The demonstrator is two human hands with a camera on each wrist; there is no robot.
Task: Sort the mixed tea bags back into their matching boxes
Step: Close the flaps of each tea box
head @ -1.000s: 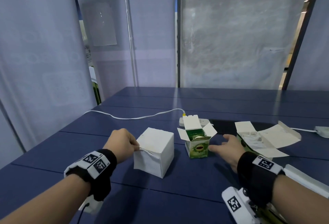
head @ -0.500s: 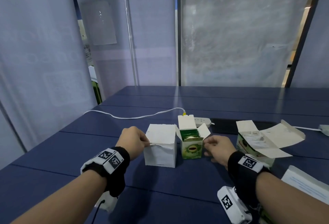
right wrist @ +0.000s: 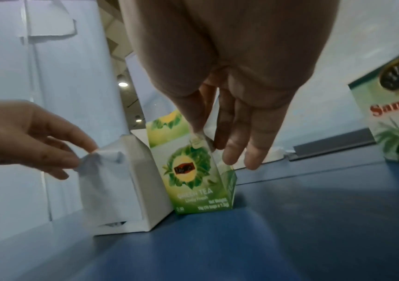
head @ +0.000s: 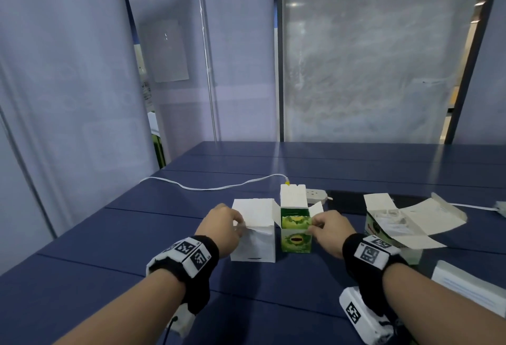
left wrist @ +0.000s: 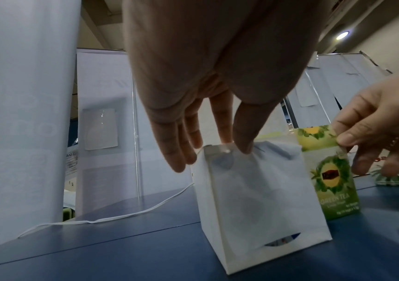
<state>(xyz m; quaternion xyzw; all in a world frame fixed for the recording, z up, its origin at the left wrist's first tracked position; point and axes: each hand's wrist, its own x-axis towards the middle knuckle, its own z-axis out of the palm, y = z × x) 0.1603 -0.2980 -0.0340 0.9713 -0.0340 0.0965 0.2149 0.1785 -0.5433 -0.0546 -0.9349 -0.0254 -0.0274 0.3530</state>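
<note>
On the blue table (head: 115, 238), right in front of me, two boxes stand side by side and touching: a plain white box (head: 253, 231) on the left, a small green tea box (head: 296, 235) on the right, its top flaps up. My left hand (head: 223, 225) pinches a thin white paper bit at the white box's near top corner (left wrist: 227, 150), thumb against forefinger, the other fingers loosely extended. Whether that is a flap or a tea bag envelope, I cannot tell. My right hand (head: 330, 228) pinches the front top flap of the green tea box at its right corner (right wrist: 199, 140), the remaining fingers hanging straight beside the box.

Green packets show inside the open green tea box. Off to my right stands a third box (head: 383, 228), green and white with red lettering, flaps spread wide, pale packets inside. Another white object (head: 465, 287) lies at the near right edge; unclear what it is.

Progress, as I judge it: early. No loose tea bags lie on the table. Boxes are only being opened and lined up; the white box is not yet open. Pulling out and swapping the mismatched bags looks wholly ahead.

Behind the boxes: a white power strip (head: 315, 195) and its cable (head: 208, 187).
</note>
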